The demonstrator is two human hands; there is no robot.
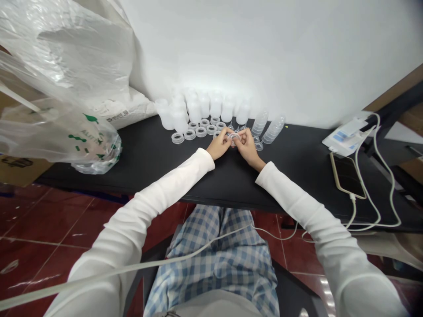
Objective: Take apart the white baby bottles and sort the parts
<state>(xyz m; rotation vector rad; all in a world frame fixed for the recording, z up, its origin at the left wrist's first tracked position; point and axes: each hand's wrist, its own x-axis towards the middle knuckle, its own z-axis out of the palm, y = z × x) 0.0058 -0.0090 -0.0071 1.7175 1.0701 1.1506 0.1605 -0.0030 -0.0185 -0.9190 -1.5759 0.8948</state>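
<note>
Between my two hands is a small clear ring-shaped plastic piece [234,137], held above the black table. My left hand [220,144] pinches its left side, and my right hand [247,145] grips the right side with fingers and thumb. Just left of the hands lie several translucent plastic rings [201,131] in loose rows. White frosted bottles [194,110] stand in a group behind them. To the right are stacks of clear plastic cups or caps [274,130], leaning a little, with a few loose clear pieces [258,146] beside my right hand.
Large plastic bags [92,141] crowd the left end of the black table [152,163]. On the right a phone [346,174] is plugged into a white cable near a white box [345,137]. A pale cable [198,253] crosses over my lap. A white wall stands behind.
</note>
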